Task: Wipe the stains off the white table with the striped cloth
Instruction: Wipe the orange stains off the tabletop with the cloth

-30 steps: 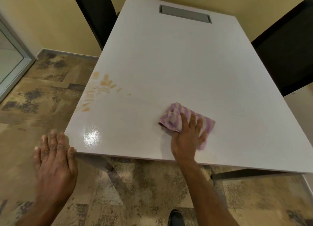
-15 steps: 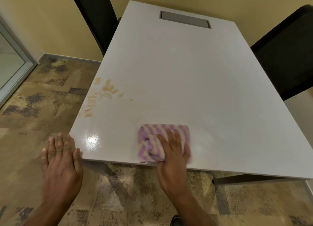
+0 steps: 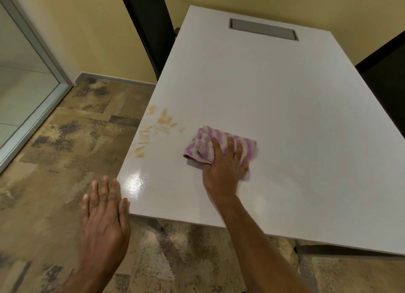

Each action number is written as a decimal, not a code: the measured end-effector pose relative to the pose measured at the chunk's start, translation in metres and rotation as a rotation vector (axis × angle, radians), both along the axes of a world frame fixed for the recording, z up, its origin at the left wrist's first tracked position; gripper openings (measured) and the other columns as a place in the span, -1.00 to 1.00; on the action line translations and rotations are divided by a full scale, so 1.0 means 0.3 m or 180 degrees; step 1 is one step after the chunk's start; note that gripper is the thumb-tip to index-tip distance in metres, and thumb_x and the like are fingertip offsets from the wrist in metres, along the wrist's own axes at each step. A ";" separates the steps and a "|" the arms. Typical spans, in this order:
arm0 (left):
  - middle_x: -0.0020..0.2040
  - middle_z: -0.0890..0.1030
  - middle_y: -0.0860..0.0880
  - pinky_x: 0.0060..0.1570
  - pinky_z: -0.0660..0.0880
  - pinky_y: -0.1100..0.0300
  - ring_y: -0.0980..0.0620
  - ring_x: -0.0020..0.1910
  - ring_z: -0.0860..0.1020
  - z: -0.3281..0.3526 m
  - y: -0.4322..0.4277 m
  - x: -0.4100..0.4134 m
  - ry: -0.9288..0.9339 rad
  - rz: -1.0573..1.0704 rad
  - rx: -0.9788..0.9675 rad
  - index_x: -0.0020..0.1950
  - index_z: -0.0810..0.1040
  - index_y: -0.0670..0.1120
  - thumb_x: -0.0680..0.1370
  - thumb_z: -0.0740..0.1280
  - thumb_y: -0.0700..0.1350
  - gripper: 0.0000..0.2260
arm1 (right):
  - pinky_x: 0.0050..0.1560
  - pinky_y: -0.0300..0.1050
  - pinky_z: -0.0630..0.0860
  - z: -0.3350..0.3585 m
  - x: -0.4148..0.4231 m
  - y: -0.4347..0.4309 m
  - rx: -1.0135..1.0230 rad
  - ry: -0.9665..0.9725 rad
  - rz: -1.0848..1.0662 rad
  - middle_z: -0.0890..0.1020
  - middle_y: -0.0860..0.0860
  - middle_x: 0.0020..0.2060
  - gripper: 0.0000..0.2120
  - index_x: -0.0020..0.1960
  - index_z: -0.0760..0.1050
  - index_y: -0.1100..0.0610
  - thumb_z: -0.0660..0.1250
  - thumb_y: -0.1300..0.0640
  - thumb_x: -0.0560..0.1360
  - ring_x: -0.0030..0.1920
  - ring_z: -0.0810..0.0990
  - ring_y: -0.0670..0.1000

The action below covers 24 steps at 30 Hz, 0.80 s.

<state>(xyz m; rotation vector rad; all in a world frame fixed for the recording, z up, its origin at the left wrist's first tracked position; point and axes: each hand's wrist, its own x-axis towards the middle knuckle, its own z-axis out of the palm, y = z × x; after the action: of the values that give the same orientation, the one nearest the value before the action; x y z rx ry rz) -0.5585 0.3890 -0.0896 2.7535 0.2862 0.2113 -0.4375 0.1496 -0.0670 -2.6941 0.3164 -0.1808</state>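
Observation:
The white table (image 3: 274, 99) fills the middle and right of the view. Orange-brown stains (image 3: 156, 128) smear its left edge. A purple and cream striped cloth (image 3: 208, 142) lies bunched on the tabletop just right of the stains. My right hand (image 3: 225, 165) presses flat on the cloth, fingers spread over it, covering its near right part. My left hand (image 3: 105, 209) hovers with fingers apart beside the table's near left corner, holding nothing, its thumb at the table's edge.
A grey rectangular cable hatch (image 3: 263, 29) is set into the far end of the table. Dark chairs stand at the far left (image 3: 149, 29) and at the right (image 3: 385, 77). A glass door frame (image 3: 32, 108) borders the mottled brown floor on the left.
My right hand slid the cloth from the table's near edge away and toward the stains. The view shifted, so the table sits further right. My left hand stayed by the near left corner.

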 end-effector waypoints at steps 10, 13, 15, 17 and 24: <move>0.69 0.04 -0.05 0.63 -0.27 0.12 0.08 0.68 -0.16 0.009 0.005 0.002 -0.0062 -0.0134 0.0020 0.67 0.11 -0.11 0.72 -0.06 0.05 -0.47 | 0.57 0.36 -0.08 0.009 0.024 0.332 -0.0203 0.0095 0.1400 0.07 0.12 0.67 -0.30 0.60 0.21 -0.21 0.30 0.05 0.50 0.65 -0.05 0.26; 0.68 0.09 -0.09 0.64 -0.21 0.08 0.02 0.69 -0.09 0.022 0.000 -0.001 -0.0087 -0.0118 -0.0069 0.64 0.19 -0.16 0.70 -0.03 0.02 -0.47 | 0.58 0.39 -0.13 0.010 -0.043 0.376 -0.0155 0.0188 0.1813 0.00 0.12 0.68 -0.31 0.62 0.13 -0.21 0.20 0.00 0.51 0.66 -0.12 0.26; 0.67 0.16 -0.13 0.65 -0.12 0.01 -0.03 0.68 -0.02 0.030 0.001 -0.010 -0.0098 -0.0066 -0.0184 0.62 0.25 -0.20 0.69 -0.02 -0.01 -0.47 | 0.59 0.37 -0.14 0.006 -0.107 0.371 -0.0070 0.0191 0.1991 -0.02 0.10 0.68 -0.32 0.62 0.13 -0.21 0.12 -0.06 0.50 0.66 -0.16 0.23; 0.65 0.20 -0.16 0.63 -0.01 -0.10 -0.08 0.67 0.05 0.035 0.009 -0.024 -0.0139 -0.0081 -0.0238 0.62 0.23 -0.23 0.67 -0.03 -0.03 -0.46 | 0.60 0.30 -0.15 -0.003 -0.180 0.341 -0.0004 0.0095 0.2019 -0.02 0.07 0.69 -0.34 0.61 0.15 -0.21 0.08 -0.13 0.51 0.67 -0.17 0.18; 0.65 0.20 -0.13 0.63 0.00 -0.11 -0.07 0.67 0.05 0.036 0.025 -0.024 -0.0115 -0.0222 -0.0197 0.62 0.24 -0.20 0.67 -0.05 0.02 -0.45 | 0.59 0.24 -0.13 -0.023 -0.339 0.153 -0.0303 -0.0075 0.1456 0.04 -0.07 0.68 -0.29 0.58 0.23 -0.25 0.28 -0.05 0.44 0.68 -0.11 0.06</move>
<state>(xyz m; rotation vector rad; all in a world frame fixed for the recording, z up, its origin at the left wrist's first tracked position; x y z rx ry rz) -0.5656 0.3966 -0.0788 2.6902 0.1838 0.2300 -0.5392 0.1954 -0.0740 -2.7703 -0.3243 -0.0915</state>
